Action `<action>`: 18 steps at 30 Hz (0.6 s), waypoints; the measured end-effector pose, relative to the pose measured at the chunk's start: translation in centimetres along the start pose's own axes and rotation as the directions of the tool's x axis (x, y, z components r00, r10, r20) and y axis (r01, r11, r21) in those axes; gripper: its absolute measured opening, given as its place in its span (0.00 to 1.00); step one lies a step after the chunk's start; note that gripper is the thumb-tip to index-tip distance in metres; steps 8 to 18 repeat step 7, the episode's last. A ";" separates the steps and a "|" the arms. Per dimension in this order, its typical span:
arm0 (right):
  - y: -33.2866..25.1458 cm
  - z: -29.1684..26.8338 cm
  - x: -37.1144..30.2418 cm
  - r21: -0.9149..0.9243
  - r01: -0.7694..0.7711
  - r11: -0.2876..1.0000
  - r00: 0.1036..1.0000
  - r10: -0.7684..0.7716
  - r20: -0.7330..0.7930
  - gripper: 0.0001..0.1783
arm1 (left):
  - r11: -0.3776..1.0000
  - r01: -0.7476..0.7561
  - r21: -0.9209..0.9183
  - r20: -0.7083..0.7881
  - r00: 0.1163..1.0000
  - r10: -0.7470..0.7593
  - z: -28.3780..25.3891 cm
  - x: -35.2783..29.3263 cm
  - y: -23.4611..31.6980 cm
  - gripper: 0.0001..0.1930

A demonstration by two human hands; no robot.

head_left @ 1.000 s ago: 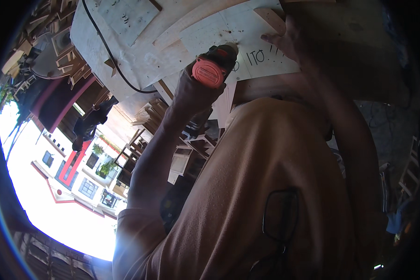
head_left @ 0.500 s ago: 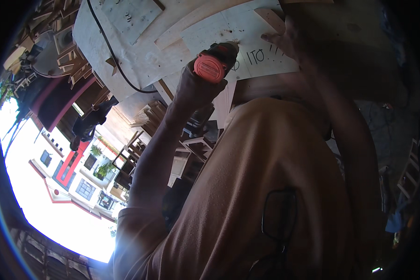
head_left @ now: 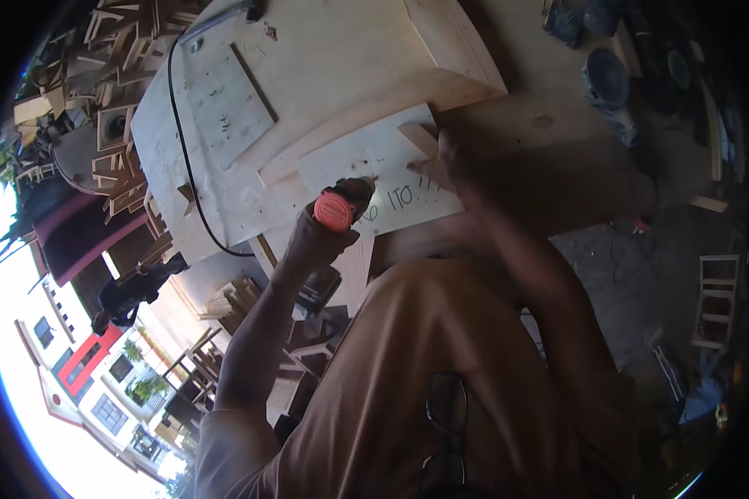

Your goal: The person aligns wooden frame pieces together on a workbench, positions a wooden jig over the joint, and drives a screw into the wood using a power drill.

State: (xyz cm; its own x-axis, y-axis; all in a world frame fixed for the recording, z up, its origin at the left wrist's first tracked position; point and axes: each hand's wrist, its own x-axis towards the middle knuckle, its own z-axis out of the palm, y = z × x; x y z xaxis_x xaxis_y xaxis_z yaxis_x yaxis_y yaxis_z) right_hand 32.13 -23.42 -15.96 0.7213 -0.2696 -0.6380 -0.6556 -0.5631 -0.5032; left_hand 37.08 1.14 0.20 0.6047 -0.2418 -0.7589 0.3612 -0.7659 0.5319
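Observation:
In my left hand (head_left: 312, 241) is a power drill (head_left: 351, 198), black with a round orange-red back end, its fingers closed around the grip. The drill's nose points away from me and meets the pale board (head_left: 391, 212), which bears dark handwriting and several small marks. At the board's right side my right hand (head_left: 455, 170) lies with its thumb stretched over the surface and its fingers apart, beside the end of a short wooden block (head_left: 419, 140). Shadow hides part of those fingers.
The board lies on a large wooden worktable (head_left: 324, 75) with a curved wooden piece (head_left: 453, 41) beyond. A black cable (head_left: 179, 158) crosses the left side. Another thin panel (head_left: 233, 108) lies there. Wooden frames (head_left: 125, 125) pile up far left, near a person in dark clothes (head_left: 137, 291).
The view has tilted, so hands, drill and board appear lower and further left, with more of the table's far part showing. The drill remains at the board, my right hand beside the block.

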 end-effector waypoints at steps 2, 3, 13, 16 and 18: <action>-0.1 -0.8 -0.6 0.081 0.003 0.997 1.000 -0.005 0.025 0.45 | 0.999 -0.047 0.028 -0.009 0.999 0.047 0.3 -0.1 0.2 0.20; 0.0 -1.2 -0.7 0.139 -0.047 0.989 0.995 0.034 0.094 0.44 | 0.999 -0.033 0.041 -0.005 0.999 0.033 0.4 -0.1 0.3 0.20; 1.0 -1.9 -0.3 0.170 0.028 0.985 0.986 -0.054 0.155 0.39 | 0.954 -0.239 0.182 -0.048 0.967 0.251 -0.3 -2.0 0.0 0.21; 1.0 -1.9 -0.3 0.170 0.028 0.985 0.986 -0.054 0.155 0.39 | 0.954 -0.239 0.182 -0.048 0.967 0.251 -0.3 -2.0 0.0 0.21; 1.0 -1.9 -0.3 0.170 0.028 0.985 0.986 -0.054 0.155 0.39 | 0.954 -0.239 0.182 -0.048 0.967 0.251 -0.3 -2.0 0.0 0.21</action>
